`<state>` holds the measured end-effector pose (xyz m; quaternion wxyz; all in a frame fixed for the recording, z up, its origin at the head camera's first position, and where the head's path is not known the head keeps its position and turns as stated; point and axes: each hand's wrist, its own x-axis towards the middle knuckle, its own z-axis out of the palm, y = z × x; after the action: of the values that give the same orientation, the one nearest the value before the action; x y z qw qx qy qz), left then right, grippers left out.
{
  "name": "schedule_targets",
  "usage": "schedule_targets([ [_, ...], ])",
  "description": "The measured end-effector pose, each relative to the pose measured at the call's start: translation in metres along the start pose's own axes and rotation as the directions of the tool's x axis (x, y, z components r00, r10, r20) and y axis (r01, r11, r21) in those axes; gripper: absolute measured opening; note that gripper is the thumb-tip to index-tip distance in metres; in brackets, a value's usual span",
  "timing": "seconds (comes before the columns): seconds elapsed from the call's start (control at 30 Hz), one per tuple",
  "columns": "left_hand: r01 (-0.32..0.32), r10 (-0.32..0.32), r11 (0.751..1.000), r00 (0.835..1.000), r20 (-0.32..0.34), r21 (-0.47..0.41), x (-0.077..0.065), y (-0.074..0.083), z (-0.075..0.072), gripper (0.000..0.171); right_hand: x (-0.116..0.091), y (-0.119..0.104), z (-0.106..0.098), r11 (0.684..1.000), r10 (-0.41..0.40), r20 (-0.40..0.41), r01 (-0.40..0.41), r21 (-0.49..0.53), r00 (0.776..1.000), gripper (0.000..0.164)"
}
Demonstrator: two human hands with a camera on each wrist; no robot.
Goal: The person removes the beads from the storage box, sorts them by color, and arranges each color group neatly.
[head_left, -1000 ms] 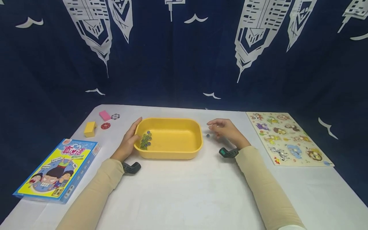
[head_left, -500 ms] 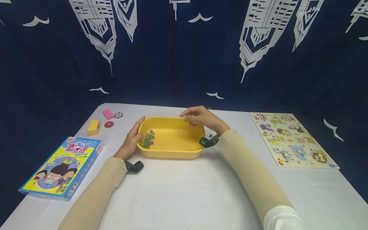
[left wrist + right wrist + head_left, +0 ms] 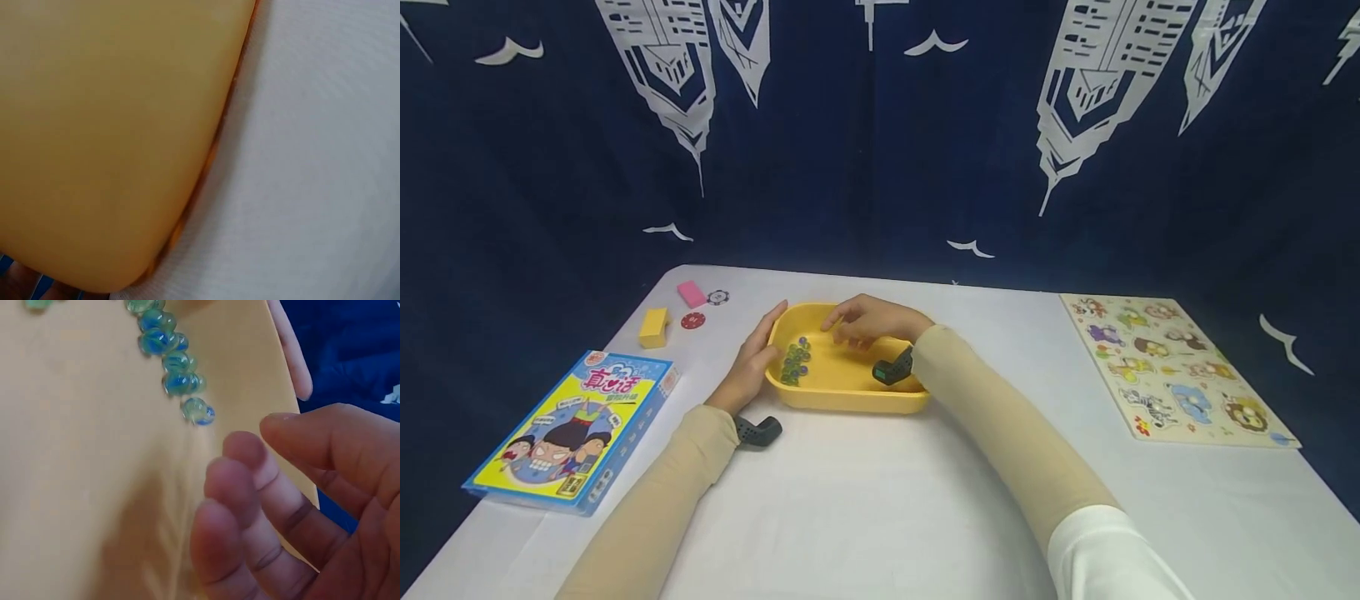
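My left hand point(image 3: 749, 365) grips the left end of a yellow plastic tray point(image 3: 850, 402), its thumb at the rim and its fingers along the outer side. Several green and blue glass marbles point(image 3: 795, 360) lie gathered at the tray's left end. Over the middle of the tray hovers my right hand point(image 3: 880, 320). In the right wrist view its fingers are loosely bent, with nothing visible between them, close to a row of marbles point(image 3: 178, 383). The tray's outer surface point(image 3: 106, 137) fills much of the left wrist view, where only fingertips show at the bottom corner.
A blue and yellow game box point(image 3: 572, 429) lies at the left. Behind it are a yellow block point(image 3: 653, 327), a pink block point(image 3: 692, 294), a red chip point(image 3: 693, 321) and a black-and-white chip point(image 3: 718, 297). An animal puzzle board point(image 3: 1172, 367) lies at the right.
My right hand has moved left from beside the tray to over it. The lone marble on the table right of the tray is no longer visible. My left hand keeps its grip.
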<state>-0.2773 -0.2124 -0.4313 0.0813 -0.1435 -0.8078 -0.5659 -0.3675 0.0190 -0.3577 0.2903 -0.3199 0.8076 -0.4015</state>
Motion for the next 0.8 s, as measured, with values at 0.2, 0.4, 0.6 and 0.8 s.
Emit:
schedule_targets([
  [0.2,-0.002,0.002,1.0,1.0,0.007,0.009,0.0,0.001,-0.001,0.077,0.021,-0.007,0.008,0.999,0.031,0.02,-0.031,-0.012,0.999,0.033],
  [0.4,-0.019,0.019,1.0,1.0,0.004,0.001,0.001,0.001,0.0,0.078,0.035,-0.005,0.015,0.998,0.027,0.069,-0.023,-0.056,0.997,0.033],
  [0.6,-0.02,0.02,1.0,1.0,0.002,-0.005,0.001,0.0,0.001,0.079,0.042,-0.003,0.02,0.992,0.016,0.099,-0.003,-0.129,0.995,0.029],
  [0.8,-0.016,0.016,1.0,1.0,-0.004,0.004,0.001,-0.001,0.0,0.079,0.042,-0.005,0.022,0.972,0.007,0.063,0.008,-0.234,0.998,0.019],
])
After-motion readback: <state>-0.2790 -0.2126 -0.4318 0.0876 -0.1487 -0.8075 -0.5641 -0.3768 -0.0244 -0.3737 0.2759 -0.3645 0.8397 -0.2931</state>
